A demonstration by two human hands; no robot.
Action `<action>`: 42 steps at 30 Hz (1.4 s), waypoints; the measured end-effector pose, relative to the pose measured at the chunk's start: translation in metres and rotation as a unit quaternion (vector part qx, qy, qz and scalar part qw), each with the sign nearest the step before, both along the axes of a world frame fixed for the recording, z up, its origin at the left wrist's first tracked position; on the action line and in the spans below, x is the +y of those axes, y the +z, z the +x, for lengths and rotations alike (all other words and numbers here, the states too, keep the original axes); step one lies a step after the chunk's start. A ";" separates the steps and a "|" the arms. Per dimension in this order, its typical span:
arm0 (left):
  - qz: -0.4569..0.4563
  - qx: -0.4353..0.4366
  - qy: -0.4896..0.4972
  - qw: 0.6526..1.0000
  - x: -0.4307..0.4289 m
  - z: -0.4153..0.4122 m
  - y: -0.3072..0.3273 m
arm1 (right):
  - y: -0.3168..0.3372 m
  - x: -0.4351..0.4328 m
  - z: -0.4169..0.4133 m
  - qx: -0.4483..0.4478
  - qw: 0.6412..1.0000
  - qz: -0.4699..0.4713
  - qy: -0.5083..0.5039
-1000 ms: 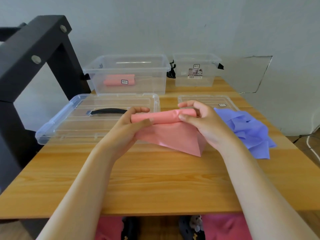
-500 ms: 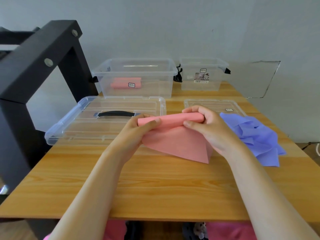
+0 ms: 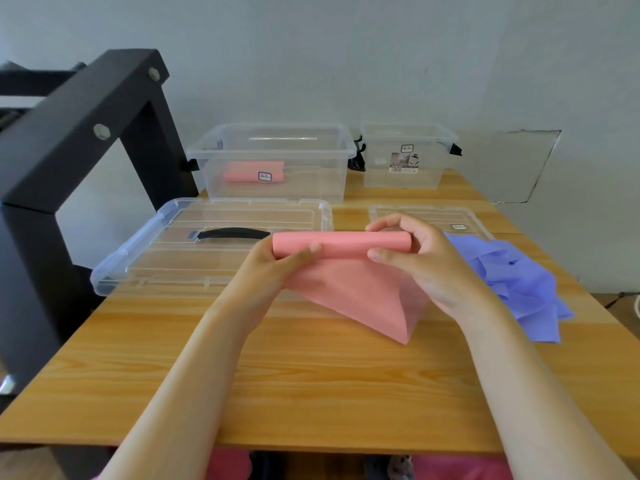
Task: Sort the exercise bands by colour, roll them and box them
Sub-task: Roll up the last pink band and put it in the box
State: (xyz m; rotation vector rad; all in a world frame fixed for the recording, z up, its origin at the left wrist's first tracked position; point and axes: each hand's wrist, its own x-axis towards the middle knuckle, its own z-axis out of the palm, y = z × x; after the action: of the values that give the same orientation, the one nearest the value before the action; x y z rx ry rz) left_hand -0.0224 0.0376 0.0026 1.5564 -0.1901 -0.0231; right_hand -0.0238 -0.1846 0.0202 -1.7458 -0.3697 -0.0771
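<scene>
The pink band (image 3: 341, 244) was part-rolled: a firm tube held just above the counter (image 3: 311, 375), its loose tail draping down onto the wood. The left hand (image 3: 277, 268) pinched the tube's left end and the right hand (image 3: 420, 261) curled round its right end. One finished pink roll (image 3: 254, 172) already lay in the large clear box (image 3: 341, 152). The purple bands (image 3: 512, 282) sat unrolled in a heap at the right, none yet seen in the small clear box (image 3: 429, 168), so the task seemed under halfway. Stickers on the large box and the small lid (image 3: 433, 216), and the small box's barcode label (image 3: 404, 162), were too small to read.
</scene>
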 end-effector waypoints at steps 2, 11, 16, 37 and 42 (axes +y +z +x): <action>0.000 0.002 -0.001 1.000 -0.001 -0.001 0.002 | 0.000 0.002 0.000 -0.007 1.000 0.021 -0.014; 0.034 -0.110 0.037 0.993 -0.001 -0.003 0.008 | 0.002 0.004 0.001 -0.004 0.994 0.089 -0.070; 0.045 -0.138 0.042 0.988 -0.002 -0.005 0.014 | 0.004 0.006 0.000 0.006 0.992 0.097 -0.078; 0.024 -0.117 0.070 0.990 0.009 -0.006 0.017 | 0.003 0.012 0.001 0.063 0.997 0.045 -0.017; 0.019 -0.039 0.074 0.996 0.012 -0.004 0.014 | 0.005 0.015 0.001 0.011 0.998 0.054 -0.034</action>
State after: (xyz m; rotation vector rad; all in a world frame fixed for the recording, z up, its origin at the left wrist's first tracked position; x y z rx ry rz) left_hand -0.0268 0.0498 0.0167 1.6065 -0.1360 0.1511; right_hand -0.0229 -0.1694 0.0255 -1.6516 -0.2850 -0.1253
